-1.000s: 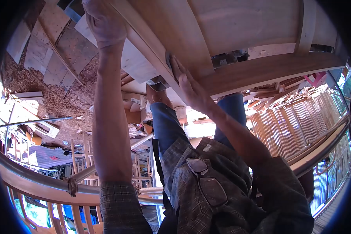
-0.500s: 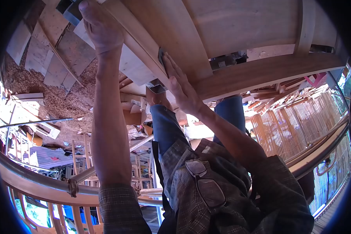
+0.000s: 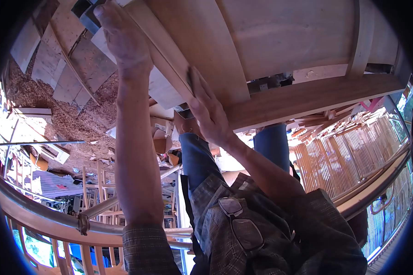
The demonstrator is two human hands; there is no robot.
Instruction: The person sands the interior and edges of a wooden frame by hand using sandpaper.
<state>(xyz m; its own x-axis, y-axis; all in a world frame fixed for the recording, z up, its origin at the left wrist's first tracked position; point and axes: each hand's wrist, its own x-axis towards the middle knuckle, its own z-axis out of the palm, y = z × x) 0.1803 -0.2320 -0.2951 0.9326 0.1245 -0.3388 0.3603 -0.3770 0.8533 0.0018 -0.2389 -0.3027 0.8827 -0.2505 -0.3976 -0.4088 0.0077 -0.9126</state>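
Observation:
A long pale wooden rail [image 3: 163,48] runs diagonally from the top left down to my right hand. My left hand [image 3: 124,43] is closed around its upper part, near the top of the view. Lower down, my right hand [image 3: 209,112] presses a thin dark pad [image 3: 191,74] against the rail's edge, with its fingers together along the wood. Most of the pad is hidden under the fingers. Beside the rail is a broad wooden panel [image 3: 206,41], and a curved wooden crosspiece [image 3: 307,98] extends to the right.
Flat board pieces [image 3: 78,64] lie on a floor covered with wood shavings [image 3: 73,123] at left. A curved rail [image 3: 46,215] crosses the lower left. Stacked wooden slats [image 3: 353,146] stand at right. Glasses [image 3: 243,227] hang on my shirt, above my legs.
My right hand has moved a little left along the rail with the dark pad. My left hand remains on the rail, and the view has shifted slightly.

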